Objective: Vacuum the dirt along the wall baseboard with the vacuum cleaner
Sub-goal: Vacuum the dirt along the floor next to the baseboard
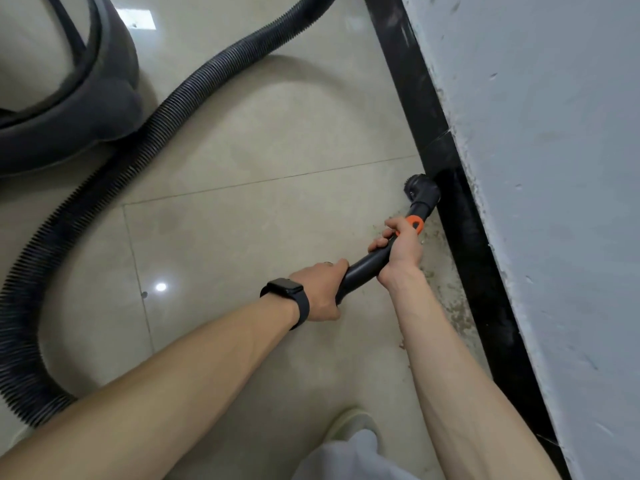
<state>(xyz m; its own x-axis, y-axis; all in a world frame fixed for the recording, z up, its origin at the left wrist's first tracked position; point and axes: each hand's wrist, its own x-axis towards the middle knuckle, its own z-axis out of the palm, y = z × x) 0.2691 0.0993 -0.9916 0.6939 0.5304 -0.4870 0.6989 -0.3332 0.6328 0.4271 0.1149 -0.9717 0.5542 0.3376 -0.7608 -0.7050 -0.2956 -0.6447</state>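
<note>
Two bare hands worked one black plastic vacuum wand point(363, 268) near the middle of the frame. The left hand point(320, 294), with one dark smartwatch point(287, 299) strapped to its wrist, was clenched around the wand's lower end. The right hand point(401, 247) grasped the wand higher up, just below a single orange plastic collar point(415, 223). At the wand's tip, right of centre, one round black brush nozzle point(420, 190) sat on the floor and touched the glossy black baseboard point(460, 230), which ran diagonally from the top centre to the lower right under the rough pale grey wall point(536, 168). Brownish specks of dirt point(450, 306) lay scattered on the beige glossy floor tiles point(259, 237) along the baseboard, below the nozzle and beside the right forearm. One black ribbed hose point(145, 143) curved from the top of the frame down the left side. One dark round vacuum canister point(69, 109) stood in the upper left. At the bottom centre, one pale shoe point(349, 424) showed.
</note>
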